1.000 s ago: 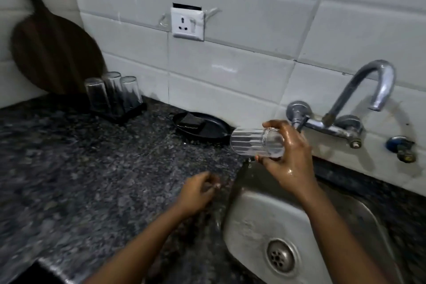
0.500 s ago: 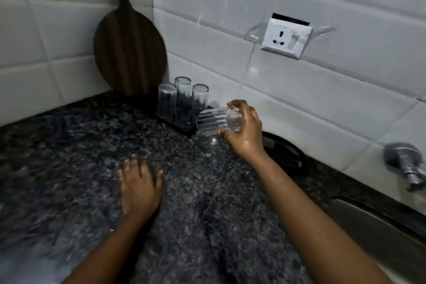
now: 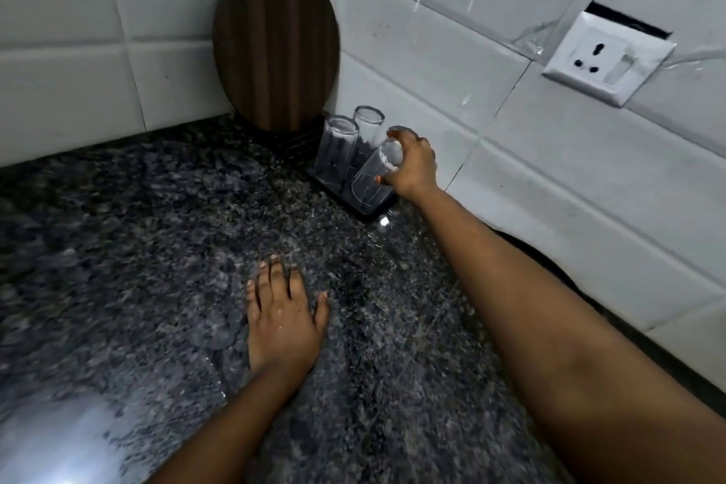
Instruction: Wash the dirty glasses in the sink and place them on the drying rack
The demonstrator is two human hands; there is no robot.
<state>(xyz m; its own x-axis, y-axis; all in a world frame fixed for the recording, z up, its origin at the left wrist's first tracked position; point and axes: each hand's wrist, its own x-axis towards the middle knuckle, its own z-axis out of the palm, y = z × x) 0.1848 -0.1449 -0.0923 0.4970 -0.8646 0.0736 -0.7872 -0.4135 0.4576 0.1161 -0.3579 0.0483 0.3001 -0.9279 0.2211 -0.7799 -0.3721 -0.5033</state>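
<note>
My right hand point(image 3: 413, 165) grips a clear ribbed glass point(image 3: 371, 181) by its base, mouth down and tilted, over the near right corner of the black drying rack point(image 3: 371, 213). Two clear glasses stand upside down on the rack, one at the front left point(image 3: 338, 153) and one behind it point(image 3: 367, 134). A third glass is mostly hidden behind my right hand. My left hand point(image 3: 281, 318) rests flat on the dark granite counter point(image 3: 137, 248), fingers spread, holding nothing. The sink is out of view.
A round wooden cutting board point(image 3: 275, 39) leans in the tiled corner just behind the rack. A white wall socket point(image 3: 607, 59) sits on the tiles at the upper right. A dark dish edge point(image 3: 550, 263) peeks out behind my right forearm.
My right hand carried the glass from the sink leftward to the rack and turned it mouth down. My left hand moved onto the counter and lies flat. The view swung left.
</note>
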